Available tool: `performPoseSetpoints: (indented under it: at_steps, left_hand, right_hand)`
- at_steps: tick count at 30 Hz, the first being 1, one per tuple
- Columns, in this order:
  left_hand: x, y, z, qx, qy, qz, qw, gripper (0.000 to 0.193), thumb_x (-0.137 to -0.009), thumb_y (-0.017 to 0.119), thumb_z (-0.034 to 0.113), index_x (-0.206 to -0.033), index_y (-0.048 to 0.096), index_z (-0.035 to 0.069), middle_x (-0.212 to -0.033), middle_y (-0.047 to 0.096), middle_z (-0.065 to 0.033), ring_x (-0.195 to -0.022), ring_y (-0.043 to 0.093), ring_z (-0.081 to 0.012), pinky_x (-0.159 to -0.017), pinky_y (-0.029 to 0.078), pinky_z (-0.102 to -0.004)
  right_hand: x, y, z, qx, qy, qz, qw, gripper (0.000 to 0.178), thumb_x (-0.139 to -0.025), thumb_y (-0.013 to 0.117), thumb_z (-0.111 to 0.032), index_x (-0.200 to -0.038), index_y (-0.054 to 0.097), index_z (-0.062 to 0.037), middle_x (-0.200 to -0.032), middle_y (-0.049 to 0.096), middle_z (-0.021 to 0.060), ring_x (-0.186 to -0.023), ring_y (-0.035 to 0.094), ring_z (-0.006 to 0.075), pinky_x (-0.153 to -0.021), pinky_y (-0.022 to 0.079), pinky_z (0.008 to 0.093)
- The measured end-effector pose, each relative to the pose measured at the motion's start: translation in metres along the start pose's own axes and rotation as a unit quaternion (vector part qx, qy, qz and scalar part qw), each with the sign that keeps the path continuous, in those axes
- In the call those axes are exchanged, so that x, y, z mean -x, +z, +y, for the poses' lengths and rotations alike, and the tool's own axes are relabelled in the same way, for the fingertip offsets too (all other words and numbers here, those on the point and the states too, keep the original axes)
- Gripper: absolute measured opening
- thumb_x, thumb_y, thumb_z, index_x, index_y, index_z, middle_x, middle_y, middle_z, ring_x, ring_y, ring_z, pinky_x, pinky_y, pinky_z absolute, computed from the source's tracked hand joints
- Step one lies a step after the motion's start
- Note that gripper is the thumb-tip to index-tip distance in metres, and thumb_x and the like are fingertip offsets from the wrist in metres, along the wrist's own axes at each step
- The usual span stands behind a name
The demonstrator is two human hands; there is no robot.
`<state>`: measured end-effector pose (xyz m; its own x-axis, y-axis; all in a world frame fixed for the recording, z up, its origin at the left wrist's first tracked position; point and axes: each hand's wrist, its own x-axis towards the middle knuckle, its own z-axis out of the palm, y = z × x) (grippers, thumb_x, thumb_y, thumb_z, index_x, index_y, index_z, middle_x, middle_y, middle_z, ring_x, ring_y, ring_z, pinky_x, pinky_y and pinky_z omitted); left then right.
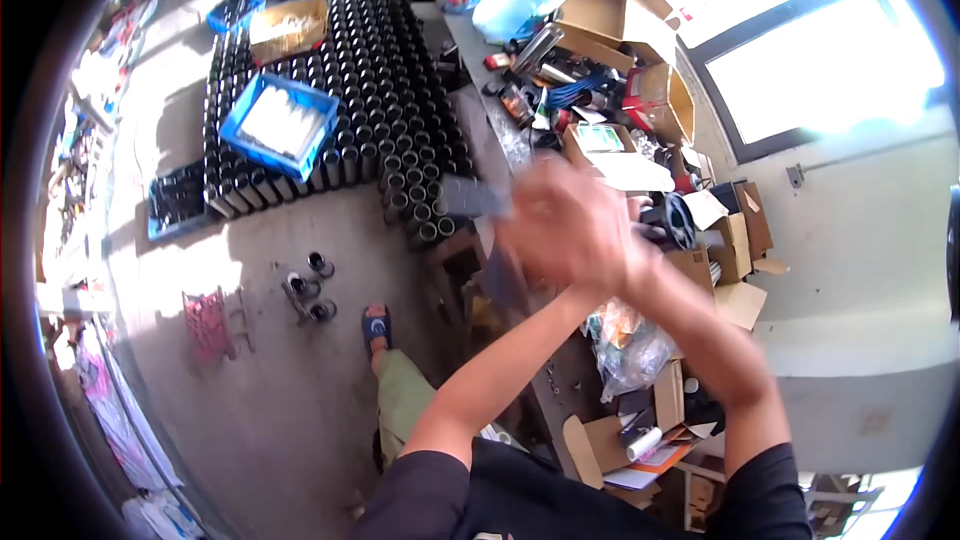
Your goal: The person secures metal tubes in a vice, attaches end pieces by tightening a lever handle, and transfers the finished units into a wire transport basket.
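Above the bench edge, my left hand point(535, 245) and my right hand point(598, 230) are pressed together, both closed and blurred by motion. A dark grey flat-looking piece point(470, 197) sticks out from the left side of the hands. Below them hangs another dark, smeared patch point(505, 280). What lies between the palms is hidden. Just right of my hands is a black part with a round rim point(678, 220); whether I hold it or it rests on the bench, I cannot tell.
Rows of black tubes point(370, 90) stand on the floor at far left, carrying a blue crate point(235, 130) and a cardboard box point(262, 40). Several loose black parts point(303, 286) and a red stool point(207, 324) are nearer. Cartons point(660, 105) and plastic bags point(632, 350) crowd the bench.
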<state>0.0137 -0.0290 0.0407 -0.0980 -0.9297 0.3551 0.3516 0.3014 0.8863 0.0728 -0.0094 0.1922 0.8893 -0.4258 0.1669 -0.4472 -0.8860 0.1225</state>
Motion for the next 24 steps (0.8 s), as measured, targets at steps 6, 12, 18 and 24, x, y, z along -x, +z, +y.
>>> performPoseSetpoints:
  at_steps: [6,12,18,24]
  left_hand:
    - [0.037,-0.001,0.016,-0.092,0.027,-0.091,0.991,0.053,-0.061,0.083,0.026,-0.106,0.059,0.011,-0.096,0.065,-0.0123,-0.094,0.064,-0.0349,-0.084,0.049,-0.0462]
    - [0.025,-0.008,0.010,-0.139,0.014,-0.031,0.990,0.049,-0.056,0.079,0.021,-0.100,0.062,0.010,-0.092,0.065,-0.0083,-0.091,0.063,-0.0311,-0.083,0.047,-0.0441]
    - [0.003,0.000,0.003,-0.192,-0.056,0.030,0.979,0.058,-0.057,0.085,0.023,-0.106,0.057,0.011,-0.102,0.060,-0.0079,-0.101,0.058,-0.0290,-0.086,0.045,-0.0423]
    - [0.031,0.008,0.013,-0.192,-0.053,-0.166,0.966,0.058,-0.058,0.087,0.030,-0.104,0.059,0.008,-0.100,0.066,-0.0129,-0.101,0.065,-0.0302,-0.088,0.049,-0.0423]
  right_hand:
    - [0.146,0.027,0.268,0.066,0.400,-0.130,0.905,0.024,-0.088,0.065,-0.025,-0.101,0.069,-0.0053,-0.101,0.066,0.0192,-0.093,0.066,0.0291,-0.076,0.050,0.0403]
    - [0.424,0.003,0.064,0.238,0.408,-0.133,0.871,0.033,-0.101,0.053,-0.028,-0.112,0.062,0.0024,-0.093,0.067,0.0236,-0.089,0.064,0.0417,-0.077,0.049,0.0455]
    - [0.183,-0.026,-0.175,-0.213,0.460,-0.008,0.862,0.045,-0.077,0.074,-0.032,-0.108,0.059,-0.0046,-0.098,0.061,0.0110,-0.095,0.054,0.0265,-0.089,0.043,0.0439]
    - [0.007,0.018,0.077,0.021,0.136,-0.109,0.985,0.026,-0.076,0.066,-0.011,-0.102,0.066,-0.0094,-0.107,0.064,0.0118,-0.102,0.057,0.0352,-0.087,0.047,0.0508]
